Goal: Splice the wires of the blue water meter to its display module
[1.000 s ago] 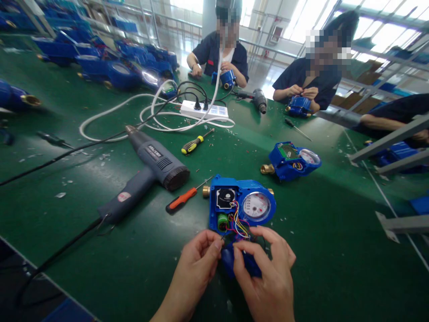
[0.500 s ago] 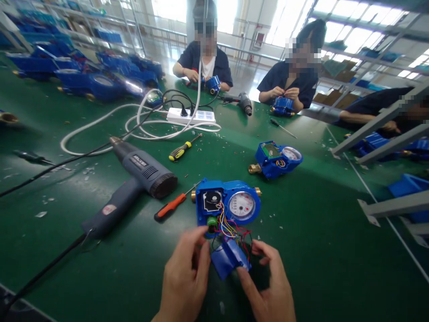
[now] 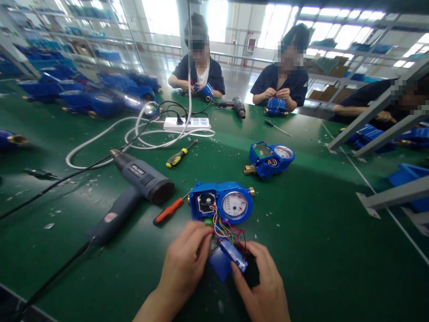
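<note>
In front of me lies a blue water meter (image 3: pixel 219 188) with its side compartment uncovered and its round dial facing up. Yellow, white, red and black wires (image 3: pixel 221 226) run from that compartment to a blue plastic cover (image 3: pixel 233 255) nearer to me. My right hand (image 3: pixel 263 279) grips this cover between the thumb at its near edge and the fingers on its right side. At the cover's left, close to a green component (image 3: pixel 208 222), my left hand (image 3: pixel 187 257) has its thumb and fingers pinched together by the wires. Its fingers hide whatever is between them.
Left of the meter are an orange screwdriver (image 3: pixel 169 211) and a grey heat gun (image 3: pixel 142 181). Behind them lie a yellow-black screwdriver (image 3: pixel 177 158) and a white power strip (image 3: pixel 187 124). Another opened meter (image 3: pixel 270 161) stands at right. Co-workers (image 3: pixel 281 76) handle meters across the green table (image 3: pixel 318 214).
My left hand has moved in to the wires by the green component, its fingers now pinched. My right hand has closed on the cover, which is turned slightly. The whole view has shifted a little.
</note>
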Motion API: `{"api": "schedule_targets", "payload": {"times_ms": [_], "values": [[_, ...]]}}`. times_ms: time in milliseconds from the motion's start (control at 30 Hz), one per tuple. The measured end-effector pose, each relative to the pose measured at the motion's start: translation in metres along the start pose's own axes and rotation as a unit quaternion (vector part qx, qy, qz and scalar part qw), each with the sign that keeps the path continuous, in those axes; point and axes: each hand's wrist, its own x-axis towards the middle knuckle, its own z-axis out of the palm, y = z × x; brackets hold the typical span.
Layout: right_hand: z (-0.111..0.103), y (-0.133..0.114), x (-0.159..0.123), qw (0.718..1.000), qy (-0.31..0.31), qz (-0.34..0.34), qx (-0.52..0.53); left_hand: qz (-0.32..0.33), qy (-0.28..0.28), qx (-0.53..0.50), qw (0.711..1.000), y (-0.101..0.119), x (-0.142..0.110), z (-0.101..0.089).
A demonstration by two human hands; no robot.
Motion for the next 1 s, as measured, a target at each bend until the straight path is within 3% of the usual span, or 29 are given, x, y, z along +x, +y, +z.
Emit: {"api": "schedule_targets", "payload": {"times_ms": [167, 267, 533, 767, 1000], "values": [[-0.002, -0.012, 0.011, 0.99, 0.099, -0.103, -0.014, 0.011, -0.014, -0.031, 0.999, -0.002, 0.001, -0.002], [0.002, -0.027, 0.027, 0.987, 0.086, -0.136, -0.027, 0.017, -0.021, -0.034, 0.999, -0.003, 0.0, -0.002], [0.018, -0.039, 0.049, 0.993, 0.015, -0.052, -0.102, -0.006, -0.033, -0.05, 0.998, -0.001, 0.003, -0.008], [0.018, -0.039, 0.049, 0.998, 0.008, -0.032, -0.05, -0.044, 0.016, -0.059, 0.997, 0.005, 0.002, -0.003], [0.017, -0.039, 0.046, 1.0, 0.02, -0.011, -0.014, -0.084, 0.028, -0.046, 0.995, -0.001, 0.002, -0.002]]}}
